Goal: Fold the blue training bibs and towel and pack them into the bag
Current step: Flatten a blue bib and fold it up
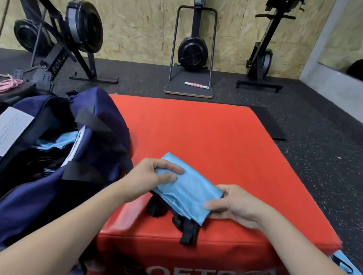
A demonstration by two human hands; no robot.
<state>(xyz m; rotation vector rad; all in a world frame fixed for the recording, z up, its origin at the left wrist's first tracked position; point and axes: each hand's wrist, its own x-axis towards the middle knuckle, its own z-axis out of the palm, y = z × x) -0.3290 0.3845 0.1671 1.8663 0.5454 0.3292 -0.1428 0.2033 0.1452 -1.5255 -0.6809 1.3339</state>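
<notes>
I see my left grip (pixel 155 175) and right grip (pixel 234 204) pinching opposite ends of a folded blue bib (pixel 188 188) between them, above the red surface (pixel 221 143); left of both gapes the navy bag (pixel 95 148).

I'm seeing a light blue bib (pixel 188 190) lying folded into a compact rectangle on the red box's near part, black trim poking out beneath it. The navy bag (pixel 39 159) is sitting unzipped just left, more blue fabric (pixel 65 142) showing inside.
</notes>
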